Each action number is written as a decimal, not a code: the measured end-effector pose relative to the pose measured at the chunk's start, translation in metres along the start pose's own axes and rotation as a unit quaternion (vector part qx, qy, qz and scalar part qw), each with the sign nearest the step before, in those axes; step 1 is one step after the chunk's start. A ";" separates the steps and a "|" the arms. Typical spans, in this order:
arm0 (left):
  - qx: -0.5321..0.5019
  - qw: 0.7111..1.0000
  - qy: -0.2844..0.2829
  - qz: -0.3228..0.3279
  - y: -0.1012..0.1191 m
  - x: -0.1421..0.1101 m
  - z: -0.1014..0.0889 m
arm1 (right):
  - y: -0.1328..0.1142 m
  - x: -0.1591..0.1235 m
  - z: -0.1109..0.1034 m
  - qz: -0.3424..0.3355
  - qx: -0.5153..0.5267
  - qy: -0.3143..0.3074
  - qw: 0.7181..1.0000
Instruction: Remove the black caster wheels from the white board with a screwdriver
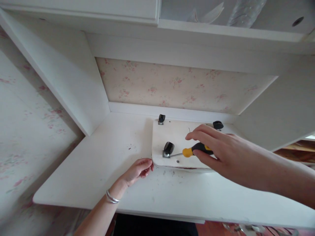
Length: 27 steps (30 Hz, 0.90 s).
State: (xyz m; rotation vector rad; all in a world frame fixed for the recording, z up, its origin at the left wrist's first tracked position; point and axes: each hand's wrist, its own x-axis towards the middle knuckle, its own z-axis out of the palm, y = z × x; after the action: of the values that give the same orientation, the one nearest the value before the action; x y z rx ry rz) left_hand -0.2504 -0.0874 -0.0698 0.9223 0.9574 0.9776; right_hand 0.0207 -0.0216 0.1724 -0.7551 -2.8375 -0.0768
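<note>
A yellow-and-black screwdriver [187, 152] is gripped in my right hand [219, 147], its shaft pointing left. The tip meets the metal mounting plate at the foot of a black caster wheel [169, 148]. This caster stands on the near left part of a white board [182, 137] with rounded corners, which lies on the desk top. At the board's near left corner, my left hand [139, 170] has its fingers curled and thumb pressed against the edge. A silver bracelet [112, 197] circles the left wrist. My right hand hides part of the board's right side.
Two more casters, one back left [161, 118] and one back right [218, 125], stand on the board. Small dark bits [130, 148] lie on the white desk top [98, 170]. Upright side panels flank it, and a shelf [221, 31] overhangs, holding clear plastic wrapping [246, 13].
</note>
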 end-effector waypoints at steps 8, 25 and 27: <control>0.002 1.000 -0.008 0.006 0.002 -0.001 -0.001 | 0.017 -0.007 0.004 0.058 0.036 -0.042 0.997; 0.021 0.999 0.032 0.014 0.002 -0.001 -0.002 | 0.040 -0.099 0.038 0.193 0.125 0.027 0.973; 0.022 0.998 0.063 0.020 0.002 -0.004 -0.001 | 0.044 -0.115 0.051 0.242 0.148 0.062 0.957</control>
State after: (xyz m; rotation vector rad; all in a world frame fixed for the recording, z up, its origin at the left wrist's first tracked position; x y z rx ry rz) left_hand -0.2533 -0.0906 -0.0676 0.9283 1.0738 1.0624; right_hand 0.1305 -0.0339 0.0987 -1.2867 -2.3898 0.3517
